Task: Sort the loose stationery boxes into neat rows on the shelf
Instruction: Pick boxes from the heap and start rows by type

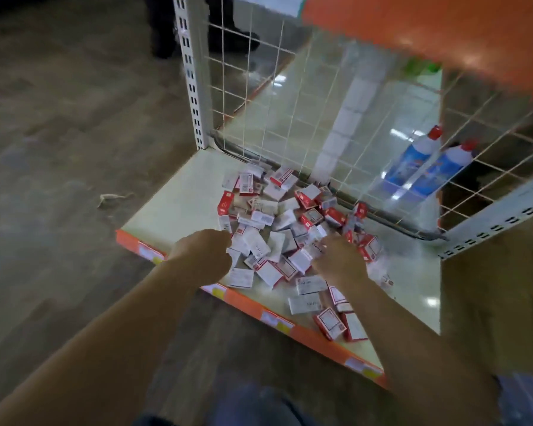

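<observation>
Red-and-white stationery boxes [290,238] lie in a loose, unsorted heap on the cream shelf [179,198], most of them flat, at every angle, some overlapping; none stands in a row. The heap runs from the wire mesh back panel [290,96] to the orange front lip [246,302], which carries white and yellow price labels. The left hand [202,256] sits at the near-left edge of the heap with its back to the camera; its fingers are curled under and touch the boxes just ahead of the knuckles, but whether they actually grip one cannot be told, since the fingertips are hidden. The right hand [339,259] lies over the middle of the heap, fingers bent down among the boxes; motion blur leaves it unclear whether they are closed on a box or merely pressing. Between the two sets of fingers lies a cluster of white-faced boxes. Nearer the person than the right-hand fingers, several boxes rest close to the front lip, two red ones just beside each other at its edge. Beyond the fingers, past the mesh, two blue-and-white bottles with red caps [428,161] lean on the neighbouring shelf. A slotted cream upright [191,72] stands at the far-left corner. An orange shelf [443,29] overhangs above. Dark flooring [59,118] lies left of the shelf.
</observation>
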A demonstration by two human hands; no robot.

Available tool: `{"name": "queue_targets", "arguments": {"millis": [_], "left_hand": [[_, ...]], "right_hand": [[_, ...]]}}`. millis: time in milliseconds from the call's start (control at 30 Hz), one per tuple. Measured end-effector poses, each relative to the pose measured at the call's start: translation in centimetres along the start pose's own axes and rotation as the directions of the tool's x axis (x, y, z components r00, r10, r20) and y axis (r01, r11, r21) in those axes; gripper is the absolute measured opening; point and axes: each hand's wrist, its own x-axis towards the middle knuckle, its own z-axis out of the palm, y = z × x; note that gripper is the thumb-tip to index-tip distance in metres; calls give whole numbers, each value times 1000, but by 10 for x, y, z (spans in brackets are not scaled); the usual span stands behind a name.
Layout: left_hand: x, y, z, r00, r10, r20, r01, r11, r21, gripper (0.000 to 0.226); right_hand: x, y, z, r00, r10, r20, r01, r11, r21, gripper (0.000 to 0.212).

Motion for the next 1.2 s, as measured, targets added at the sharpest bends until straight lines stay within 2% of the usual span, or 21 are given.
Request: {"name": "queue_targets", "arguments": {"millis": [167, 233, 267, 333, 400, 467, 533, 667, 900, 1100, 1200], "left_hand": [[28, 2, 41, 998, -34, -43, 33, 999, -33, 34], [33, 3, 53, 999, -42, -19, 41, 998, -54, 33], [34, 3, 57, 999, -43, -3, 43, 997, -60, 32], [37, 4, 63, 999, -42, 20, 43, 997, -58, 31], [40, 4, 68, 999, -39, 29, 40, 997, -65, 32], [42, 4, 69, 999, -38, 25, 40, 996, -77, 33], [44, 2, 69, 999, -45, 9, 45, 994, -95, 33], [42, 3, 72, 999, -31, -13, 29, 995, -94, 31], [37, 25, 68, 998, 69, -2, -69, 998, 6, 27], [32, 56, 57, 962, 267, -61, -262, 962, 82, 27], [23, 72, 67, 937, 349, -29, -341, 928, 148, 27]], "right_hand": [[28, 12, 28, 998, -47, -40, 46, 999, -15, 27], [34, 13, 35, 999, -46, -21, 46, 999, -21, 28], [36, 12, 38, 998, -63, -16, 62, 998, -26, 26], [41, 13, 48, 998, -56, -19, 56, 998, -21, 8], [44, 12, 55, 997, -66, -27, 66, 998, -4, 15], [46, 14, 58, 996, -75, -50, 74, 997, -22, 3], [47, 15, 58, 992, -92, -92, 88, 995, -45, 24], [40, 21, 54, 980, -136, -143, 131, 990, -46, 29], [17, 39, 35, 982, -61, -179, 64, 998, 15, 25], [-12, 59, 22, 962, 22, -273, 26, 985, 171, 15], [-27, 77, 31, 957, 75, -280, -21, 981, 193, 14]]}}
